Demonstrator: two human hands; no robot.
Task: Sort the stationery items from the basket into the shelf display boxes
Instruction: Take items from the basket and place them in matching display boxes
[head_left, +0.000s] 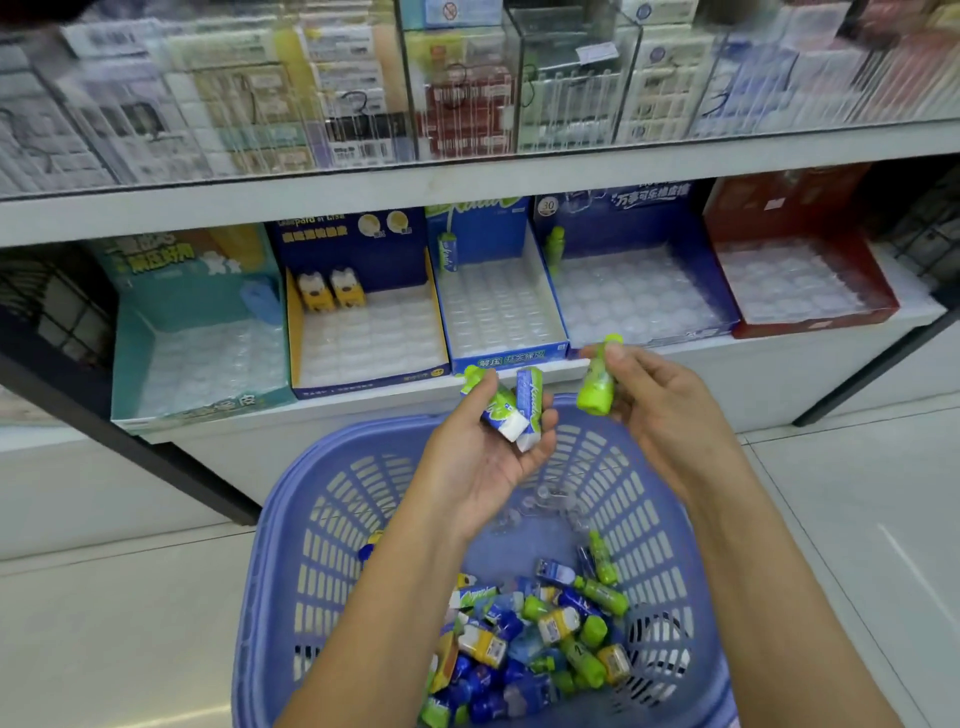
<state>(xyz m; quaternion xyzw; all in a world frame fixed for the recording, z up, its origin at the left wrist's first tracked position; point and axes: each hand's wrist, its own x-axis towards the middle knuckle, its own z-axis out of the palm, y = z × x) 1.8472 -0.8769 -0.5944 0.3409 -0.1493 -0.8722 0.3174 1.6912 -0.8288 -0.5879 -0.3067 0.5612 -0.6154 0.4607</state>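
Note:
A blue plastic basket (291, 571) sits on the floor below me, with several small bottle- and carton-shaped stationery pieces (545, 634) heaped at its near end. My left hand (483, 462), palm up over the basket, holds two white, blue and green carton-shaped erasers (514, 410). My right hand (670, 410) pinches a lime green bottle-shaped item (597, 387) just in front of the low shelf. Five display boxes line that shelf: teal (197, 332), dark blue with two yellow items (363, 312), blue and green (498, 306), blue (639, 291), red (795, 270).
The white shelf edge (519, 374) runs just beyond my hands. An upper shelf holds clear cases of packaged goods (363, 104). A dark metal frame leg (156, 447) slants down at the left. Pale floor tiles (852, 519) surround the basket.

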